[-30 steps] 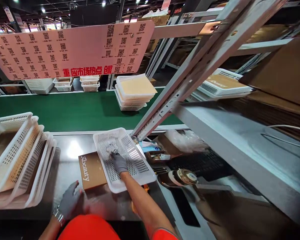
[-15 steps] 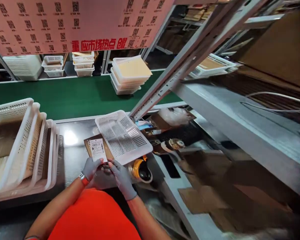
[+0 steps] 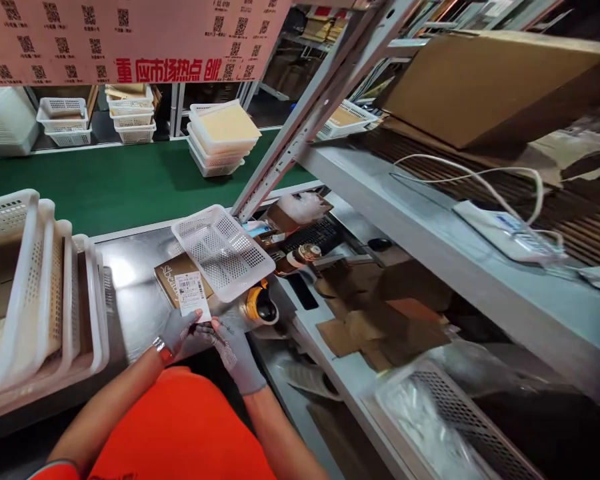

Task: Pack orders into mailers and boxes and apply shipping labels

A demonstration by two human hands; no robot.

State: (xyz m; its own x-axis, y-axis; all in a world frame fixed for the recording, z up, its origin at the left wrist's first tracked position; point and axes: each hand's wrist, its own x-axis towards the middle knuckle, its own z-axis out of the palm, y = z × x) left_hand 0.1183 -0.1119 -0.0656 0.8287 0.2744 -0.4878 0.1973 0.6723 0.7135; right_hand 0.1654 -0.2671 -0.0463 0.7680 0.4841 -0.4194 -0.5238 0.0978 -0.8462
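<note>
A white printed shipping label (image 3: 192,291) is held up in front of me, its lower edge between my gloved fingers. My left hand (image 3: 178,331) is closed, with its thumb pressed on the label's bottom. Thumb and fingers of my right hand (image 3: 236,352) pinch at the lower right corner; the fingertips are partly hidden there. Behind the label a flat brown box (image 3: 166,275) with pale lettering lies on the metal table (image 3: 135,293), its right side overlapped by a white perforated basket (image 3: 225,252). An orange and black round item (image 3: 261,304), of unclear kind, sits right of my hands.
Nested white baskets (image 3: 70,300) stand at left. A green conveyor belt (image 3: 105,183) crosses behind, carrying stacked baskets (image 3: 220,143). A slanting metal post (image 3: 290,133) and grey shelf (image 3: 430,233) border the right. A phone (image 3: 302,291), bottle (image 3: 300,259) and keyboard (image 3: 316,237) lie near.
The view has turned to the right, so more of the shelf and a lower basket show. Both hands keep hold of the label, and the box behind it is more visible.
</note>
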